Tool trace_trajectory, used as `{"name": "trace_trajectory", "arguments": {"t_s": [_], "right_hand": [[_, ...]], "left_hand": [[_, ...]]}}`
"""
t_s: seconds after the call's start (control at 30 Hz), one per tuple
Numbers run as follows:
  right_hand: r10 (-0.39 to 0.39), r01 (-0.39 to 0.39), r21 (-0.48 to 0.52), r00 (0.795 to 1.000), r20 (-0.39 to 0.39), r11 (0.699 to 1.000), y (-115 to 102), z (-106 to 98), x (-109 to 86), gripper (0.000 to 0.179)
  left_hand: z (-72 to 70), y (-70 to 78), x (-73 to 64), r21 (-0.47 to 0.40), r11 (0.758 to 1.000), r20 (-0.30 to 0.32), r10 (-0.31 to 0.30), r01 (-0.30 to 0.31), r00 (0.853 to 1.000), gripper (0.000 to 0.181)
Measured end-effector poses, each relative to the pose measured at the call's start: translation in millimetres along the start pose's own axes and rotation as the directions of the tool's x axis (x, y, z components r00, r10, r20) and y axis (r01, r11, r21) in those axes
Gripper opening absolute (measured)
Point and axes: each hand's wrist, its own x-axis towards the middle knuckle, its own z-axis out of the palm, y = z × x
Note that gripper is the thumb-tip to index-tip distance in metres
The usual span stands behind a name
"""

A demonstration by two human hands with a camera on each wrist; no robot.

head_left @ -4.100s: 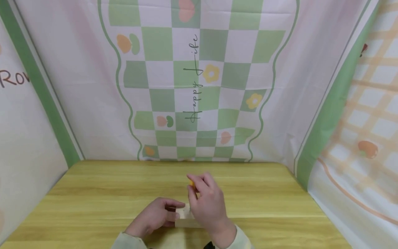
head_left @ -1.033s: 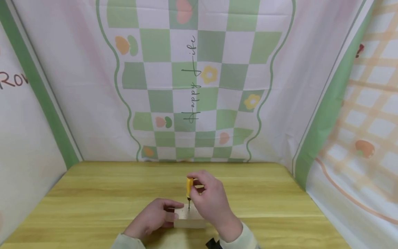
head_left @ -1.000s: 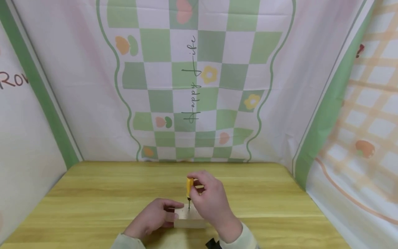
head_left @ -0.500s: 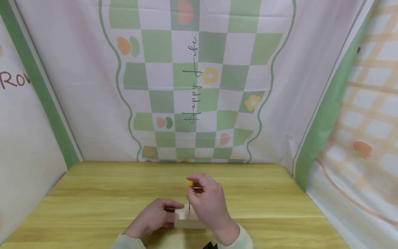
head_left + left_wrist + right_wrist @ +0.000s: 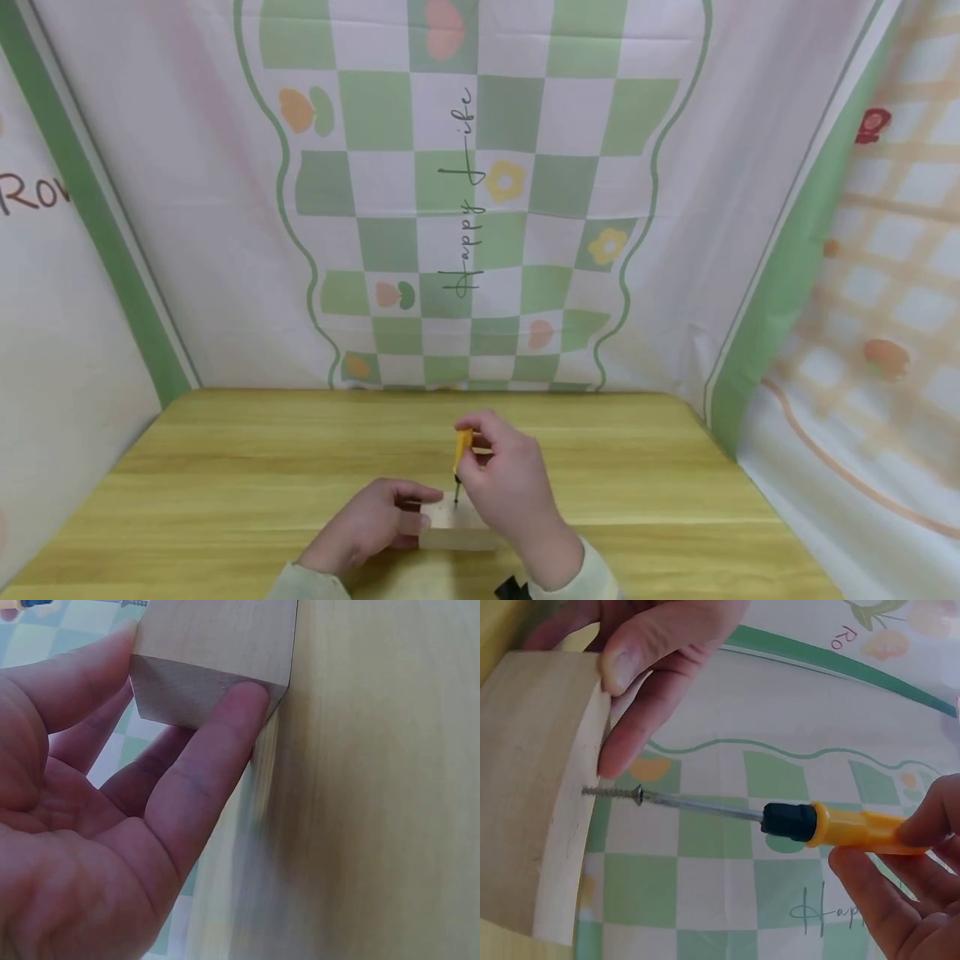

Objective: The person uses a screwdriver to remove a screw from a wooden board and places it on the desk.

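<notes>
A pale wooden block (image 5: 457, 540) lies on the table in front of me. My left hand (image 5: 373, 518) grips its left end, thumb at the near corner and index finger along the far edge. In the left wrist view a fingertip presses the block's end face (image 5: 187, 694). With thumb and fingers my right hand (image 5: 512, 483) pinches the yellow handle of a screwdriver (image 5: 855, 827), which has a black collar and a metal shank. The shank's tip meets the head of a screw (image 5: 615, 793). That screw stands partly sunk in the block's top face, most of its thread showing.
The wood-grain table (image 5: 262, 458) stretches around the block. Behind it hangs a green-and-white checked cloth (image 5: 450, 183), with more printed cloth at both sides. A black object (image 5: 512, 588) sits by the right sleeve.
My right hand has turned and shifted slightly on the screwdriver, whose handle shows more and leans a little to the right. The left hand and the block have stayed in place.
</notes>
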Motion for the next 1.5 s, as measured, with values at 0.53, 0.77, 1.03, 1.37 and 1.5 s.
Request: {"name": "trace_trajectory", "arguments": {"t_s": [0.53, 0.77, 1.03, 1.37, 1.5], "right_hand": [[-0.079, 0.079, -0.004, 0.991, -0.108, 0.997, 1, 9, -2.6, 0.028], [-0.001, -0.004, 0.095, 0.999, 0.047, 0.995, 0, -6, 2.1, 0.028], [-0.003, -0.005, 0.094, 0.996, 0.088, 0.996, 1, -8, 2.6, 0.026], [-0.083, 0.082, 0.064, 0.996, 0.009, 0.995, 1, -1, 1.0, 0.025], [-0.063, 0.056, 0.105, 0.996, 0.057, 0.993, 4, -3, 1.0, 0.027]], "left_hand": [[1.8, 2.3, 0.6, 0.005, 1.000, -0.004, 0.002, -0.002, 1.000, 0.037], [1.0, 1.3, 1.1, 0.005, 1.000, 0.002, 0.017, -0.017, 1.000, 0.037], [0.9, 1.7, -0.3, 0.006, 1.000, -0.011, 0.007, -0.007, 1.000, 0.037], [0.5, 3.0, -1.8, 0.010, 1.000, -0.011, -0.013, 0.013, 1.000, 0.036], [0.4, 4.7, -2.6, 0.017, 1.000, -0.001, -0.007, 0.007, 1.000, 0.035]]}}
